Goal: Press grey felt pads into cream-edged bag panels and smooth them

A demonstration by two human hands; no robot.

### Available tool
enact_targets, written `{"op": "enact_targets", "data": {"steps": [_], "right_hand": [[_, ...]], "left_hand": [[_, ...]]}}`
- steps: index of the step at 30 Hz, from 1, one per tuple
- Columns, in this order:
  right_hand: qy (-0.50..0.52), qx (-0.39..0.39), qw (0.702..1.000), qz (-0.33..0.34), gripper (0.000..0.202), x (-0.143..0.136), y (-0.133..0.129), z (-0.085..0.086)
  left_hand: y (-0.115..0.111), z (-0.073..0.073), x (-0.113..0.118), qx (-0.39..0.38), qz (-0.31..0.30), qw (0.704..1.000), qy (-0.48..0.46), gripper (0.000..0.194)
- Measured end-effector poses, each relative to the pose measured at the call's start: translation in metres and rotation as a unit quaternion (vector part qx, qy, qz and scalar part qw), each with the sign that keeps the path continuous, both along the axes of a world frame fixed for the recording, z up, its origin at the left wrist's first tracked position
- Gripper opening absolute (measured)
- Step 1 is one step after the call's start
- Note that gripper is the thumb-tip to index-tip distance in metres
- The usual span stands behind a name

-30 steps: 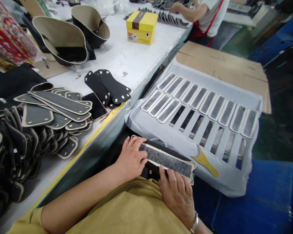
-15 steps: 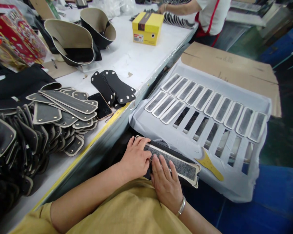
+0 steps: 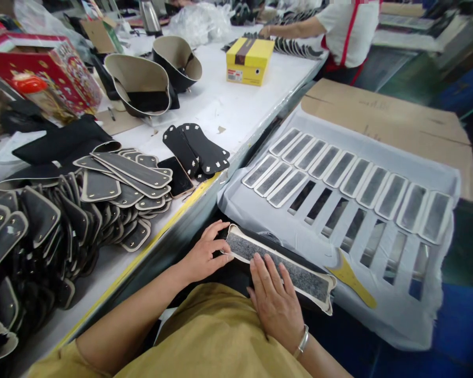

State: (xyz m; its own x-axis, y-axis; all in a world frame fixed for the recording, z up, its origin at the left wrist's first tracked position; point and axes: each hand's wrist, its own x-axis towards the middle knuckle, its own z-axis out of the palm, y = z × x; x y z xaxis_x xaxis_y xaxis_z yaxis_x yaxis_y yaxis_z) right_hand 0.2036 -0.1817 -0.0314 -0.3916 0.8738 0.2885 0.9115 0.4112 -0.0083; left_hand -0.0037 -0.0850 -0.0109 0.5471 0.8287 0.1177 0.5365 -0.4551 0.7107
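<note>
A long grey strip with a raised cream border [image 3: 313, 281] lies on a dark support in front of my body. My left hand [image 3: 205, 254] is at the strip's left end, its thumb and forefinger close together on the near edge, other fingers curled by the corner. Stretched flat, the fingers of my right hand [image 3: 278, 302] rest on the middle of the strip's near side. To the right, a yellow flat tool with a widened end [image 3: 352, 278] lies on a white cloth-covered tray [image 3: 410, 328]. Rows of pale-bordered grey strips [image 3: 349, 168] lie on that tray.
Piled black panels with pale edging [image 3: 128, 170] cover the table's left side. Near them are a phone [image 3: 180, 177] and black pieces with white tabs [image 3: 205, 149]. Farther back stand curved beige-lined pieces [image 3: 142, 86] and a yellow box [image 3: 248, 62]. A co-worker's arm [image 3: 295, 27] reaches across the table.
My left hand has drawn back leftward from the strip's surface to its end, uncovering more of it. My right hand stays flat on the strip. The whole view has shifted slightly.
</note>
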Motion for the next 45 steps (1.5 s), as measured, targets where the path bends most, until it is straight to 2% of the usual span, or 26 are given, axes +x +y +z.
{"op": "enact_targets", "data": {"steps": [8, 15, 18, 23, 27, 38, 41, 45], "right_hand": [[-0.020, -0.010, 1.000, 0.007, 0.049, -0.002, 0.000, -0.002], [-0.025, -0.009, 0.999, 0.038, 0.047, -0.009, 0.011, 0.001], [-0.024, -0.010, 0.998, 0.050, 0.050, -0.013, 0.016, 0.002], [-0.020, -0.023, 0.998, 0.062, 0.052, -0.017, 0.020, 0.001], [-0.019, -0.034, 0.997, 0.064, 0.056, -0.018, 0.022, 0.003], [-0.013, -0.029, 0.996, 0.084, 0.057, -0.036, 0.034, 0.002], [-0.018, -0.015, 0.996, 0.084, 0.054, -0.020, 0.027, 0.009], [-0.023, -0.021, 0.998, 0.056, 0.050, 0.027, -0.003, 0.020]], "left_hand": [[0.002, 0.001, 0.013, 0.003, 0.041, 0.999, -0.001, 0.007], [-0.001, 0.000, 0.019, 0.007, 0.061, 0.998, -0.016, 0.008], [-0.005, -0.004, 0.016, -0.009, 0.076, 0.996, -0.051, 0.009], [-0.008, -0.012, 0.001, -0.078, 0.089, 0.979, -0.165, 0.033], [-0.007, -0.015, -0.003, -0.117, 0.082, 0.972, -0.186, 0.029], [-0.014, -0.017, 0.019, -0.131, 0.178, 0.951, -0.218, 0.023], [-0.015, -0.016, 0.022, -0.141, 0.172, 0.950, -0.218, 0.022], [-0.016, -0.018, 0.022, -0.161, 0.161, 0.949, -0.217, 0.022]]}}
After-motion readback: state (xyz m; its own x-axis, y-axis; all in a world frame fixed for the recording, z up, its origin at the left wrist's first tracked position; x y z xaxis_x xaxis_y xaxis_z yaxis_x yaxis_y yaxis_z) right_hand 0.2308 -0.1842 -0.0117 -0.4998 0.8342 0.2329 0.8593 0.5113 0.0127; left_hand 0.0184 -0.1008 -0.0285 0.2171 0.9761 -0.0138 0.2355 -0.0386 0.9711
